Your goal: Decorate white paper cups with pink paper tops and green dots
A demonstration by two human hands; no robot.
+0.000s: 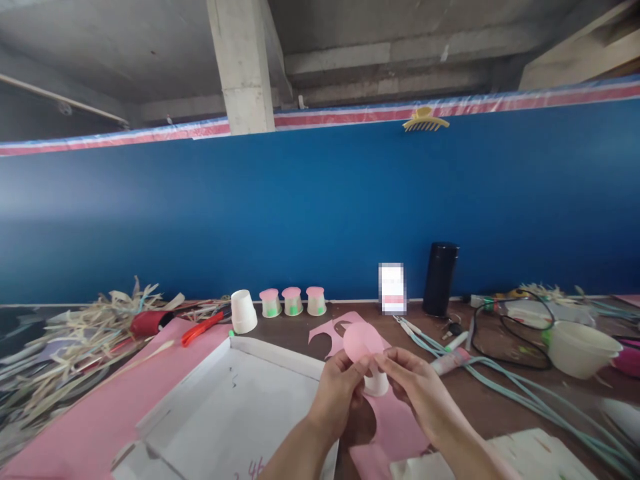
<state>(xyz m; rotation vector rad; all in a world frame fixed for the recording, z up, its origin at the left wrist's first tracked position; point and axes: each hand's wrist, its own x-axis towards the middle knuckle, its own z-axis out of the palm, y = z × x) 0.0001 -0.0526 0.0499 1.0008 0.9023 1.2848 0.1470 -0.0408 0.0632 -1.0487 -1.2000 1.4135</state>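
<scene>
A pink paper circle (359, 339) is tilted up between my two hands, above the brown table. My left hand (336, 390) pinches its lower edge with thumb and fingers. Close beside it, the closed fingertips of my right hand (416, 381) meet the circle's lower right edge. Just below and behind the fingers shows a small white paper cup (377, 385); whether a hand touches it I cannot tell. Pink paper with round cut-outs (395, 427) lies under and around the hands. At the back stand three small cups (293, 303) with pink tops and green patches.
A white cardboard tray (220, 407) lies left of my hands, with stacked white cups (243, 312) behind it. Red-handled scissors (200, 328) rest on a pink sheet (100, 427). At right are a black bottle (440, 279), pale blue cords (520, 387) and a white bowl (583, 350).
</scene>
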